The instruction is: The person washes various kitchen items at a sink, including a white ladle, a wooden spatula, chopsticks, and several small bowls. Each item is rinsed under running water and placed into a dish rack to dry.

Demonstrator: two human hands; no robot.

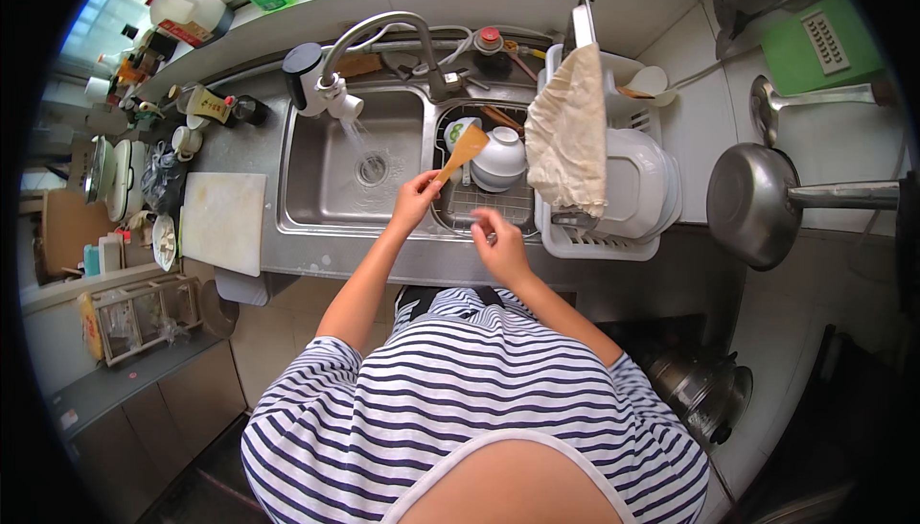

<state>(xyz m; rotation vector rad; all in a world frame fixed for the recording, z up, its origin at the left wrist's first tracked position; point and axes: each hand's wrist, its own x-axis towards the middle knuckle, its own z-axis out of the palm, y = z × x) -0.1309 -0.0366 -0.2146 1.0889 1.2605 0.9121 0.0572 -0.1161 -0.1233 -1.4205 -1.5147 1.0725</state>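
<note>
My left hand (pixel 418 199) grips the handle of a wooden spatula (pixel 468 146), whose blade points up over the right sink basin. Close by on the right, my right hand (pixel 497 243) hangs with bent fingers apart and holds nothing, slightly blurred. Beneath the spatula, a wire rack (pixel 483 209) in that basin carries upturned white bowls (pixel 501 155), a green-patterned bowl (pixel 458 128) and some wooden utensils (pixel 503 118). Water runs from the faucet (pixel 384 17) into the left sink basin (pixel 316 164) and down around its drain (pixel 372 168).
To the right, a white dish rack (pixel 600 247) holds white plates (pixel 632 179), with a beige cloth (pixel 571 128) draped at its side. A saucepan (pixel 755 200) and a ladle (pixel 765 110) hang on the wall. A white cutting board (pixel 224 222) lies left of the sink.
</note>
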